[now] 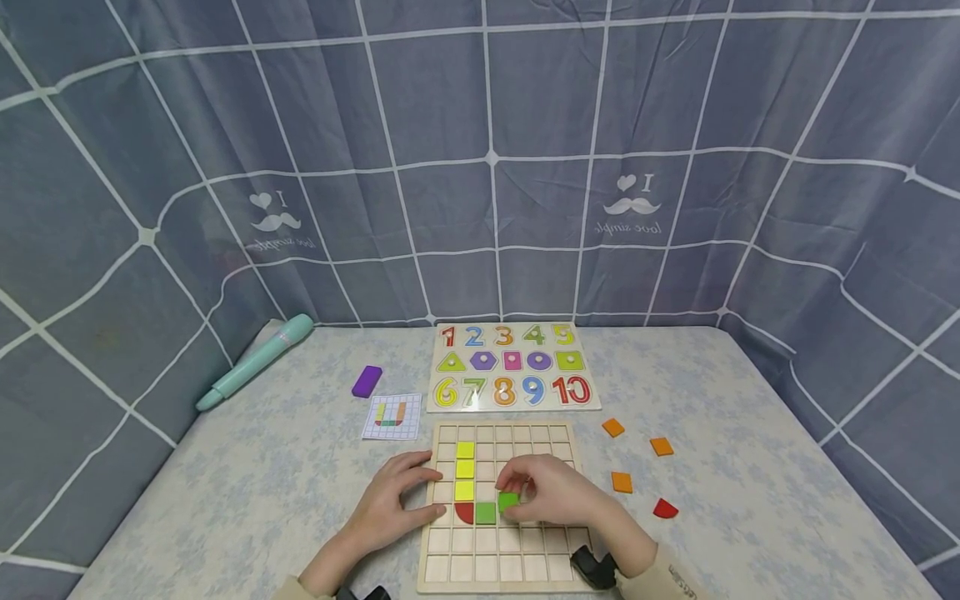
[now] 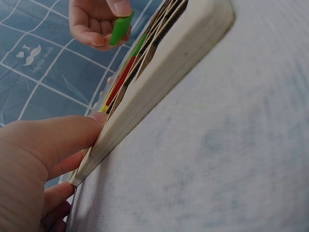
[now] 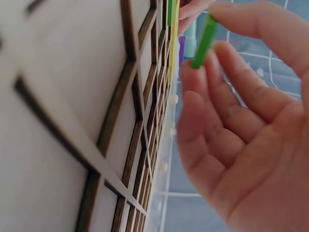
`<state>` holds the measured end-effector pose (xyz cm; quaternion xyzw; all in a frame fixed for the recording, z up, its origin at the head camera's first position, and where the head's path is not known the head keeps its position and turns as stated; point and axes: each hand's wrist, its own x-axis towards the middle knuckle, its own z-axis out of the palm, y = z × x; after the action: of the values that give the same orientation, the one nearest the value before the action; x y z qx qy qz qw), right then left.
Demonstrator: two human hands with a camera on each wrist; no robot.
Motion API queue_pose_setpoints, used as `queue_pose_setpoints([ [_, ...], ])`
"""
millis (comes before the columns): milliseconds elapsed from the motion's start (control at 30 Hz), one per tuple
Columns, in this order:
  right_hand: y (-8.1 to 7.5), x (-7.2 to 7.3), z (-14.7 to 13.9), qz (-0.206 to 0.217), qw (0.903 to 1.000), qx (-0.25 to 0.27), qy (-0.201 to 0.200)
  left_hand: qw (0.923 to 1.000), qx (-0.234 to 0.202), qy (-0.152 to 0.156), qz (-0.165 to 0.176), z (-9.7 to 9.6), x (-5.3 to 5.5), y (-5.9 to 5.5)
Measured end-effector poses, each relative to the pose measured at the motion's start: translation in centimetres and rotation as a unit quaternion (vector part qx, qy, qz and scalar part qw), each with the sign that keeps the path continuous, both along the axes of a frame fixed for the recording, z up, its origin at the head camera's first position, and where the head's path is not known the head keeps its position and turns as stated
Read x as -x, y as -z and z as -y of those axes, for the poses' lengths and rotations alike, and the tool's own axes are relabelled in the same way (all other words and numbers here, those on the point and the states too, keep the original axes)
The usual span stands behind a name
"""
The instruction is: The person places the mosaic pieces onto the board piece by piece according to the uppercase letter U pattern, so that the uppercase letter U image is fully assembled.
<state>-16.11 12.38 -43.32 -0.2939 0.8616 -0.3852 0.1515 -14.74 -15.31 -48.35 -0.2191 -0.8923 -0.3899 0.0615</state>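
Note:
A wooden grid board [image 1: 506,569] lies on the table. On it, a column of yellow square tiles [image 1: 465,469] leads down to a red quarter-round tile [image 1: 464,512], with a green square tile [image 1: 486,513] to its right. My right hand [image 1: 555,493] pinches another green square tile [image 3: 205,41] between thumb and fingertips. That tile is held tilted above the board, just right of the placed green one. The left hand [image 1: 390,498] rests at the board's left edge, its thumb [image 2: 82,133] touching the rim and its fingers spread along the side.
Orange square tiles [image 1: 662,447] and a red quarter-round tile [image 1: 665,508] lie right of the board. Behind it sits a number-and-shape puzzle board [image 1: 513,372]. A pattern card [image 1: 392,417], a purple block [image 1: 367,381] and a teal stick-shaped object [image 1: 258,362] are on the left.

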Motion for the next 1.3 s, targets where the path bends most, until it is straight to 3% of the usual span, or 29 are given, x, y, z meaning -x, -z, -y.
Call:
queue_pose_setpoints([
  [233, 0.58, 0.00, -0.12, -0.019, 0.9995, -0.007, -0.023, 1.0000, 0.008, -0.002, -0.005, 0.09, 0.01, -0.07],
  [567, 0.92, 0.04, 0.04, -0.036, 0.9986, -0.026, -0.029, 0.9999, 0.001, 0.001, 0.014, 0.18, 0.10, -0.14],
  [1300, 0.71, 0.14, -0.28, -0.025, 0.9990, -0.005, -0.038, 0.9999, 0.001, -0.001, 0.017, 0.13, 0.07, -0.11],
])
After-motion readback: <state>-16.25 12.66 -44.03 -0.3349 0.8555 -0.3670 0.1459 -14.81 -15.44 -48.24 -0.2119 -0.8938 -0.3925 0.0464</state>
